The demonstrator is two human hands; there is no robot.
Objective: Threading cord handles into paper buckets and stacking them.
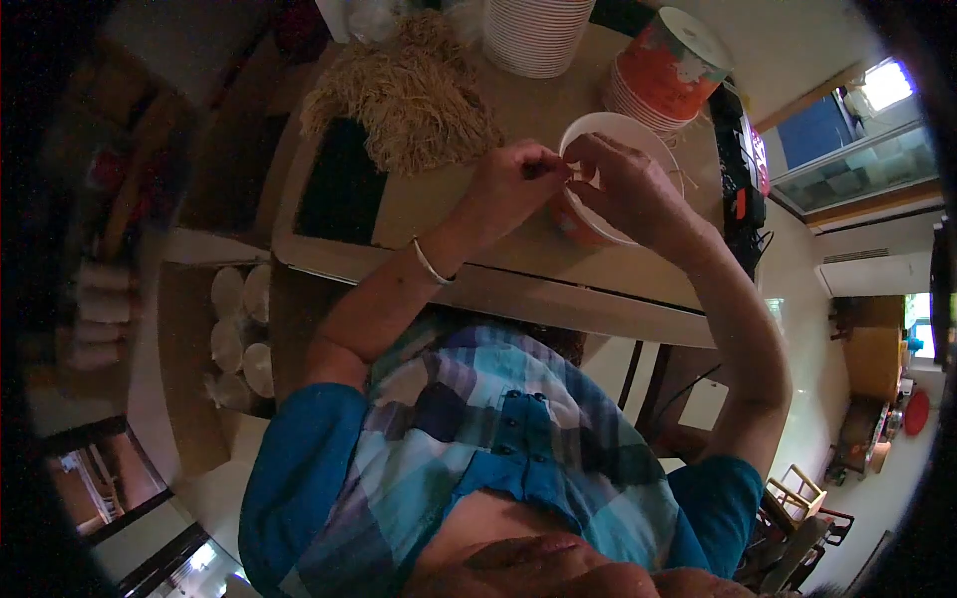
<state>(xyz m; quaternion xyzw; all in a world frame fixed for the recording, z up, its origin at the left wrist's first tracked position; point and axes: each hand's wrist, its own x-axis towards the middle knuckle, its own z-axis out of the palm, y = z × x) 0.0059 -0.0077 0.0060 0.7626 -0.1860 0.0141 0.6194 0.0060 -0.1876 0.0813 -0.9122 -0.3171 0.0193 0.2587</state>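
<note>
A paper tub (626, 122), white inside with a red-orange outside, stands upright on the table under my hands. My left hand (513, 189) is closed in a pinch at the left side of its rim. My right hand (630, 187) arches over the opening, thumb and fingers closed and meeting the left fingertips. A small pale bit shows between them, too small to name. At the tub's right side, a thin tan cord (684, 175) hangs at the rim with a loose end. A large heap of tan cords (409, 95) lies to the left, beyond my left hand.
Behind the tub stands a stack of red-patterned tubs (670, 70); a tall stack of white tubs (536, 35) is left of it. Dark devices with cables (743, 189) line the table's right edge. An open carton (194, 389) with round pale items sits below left.
</note>
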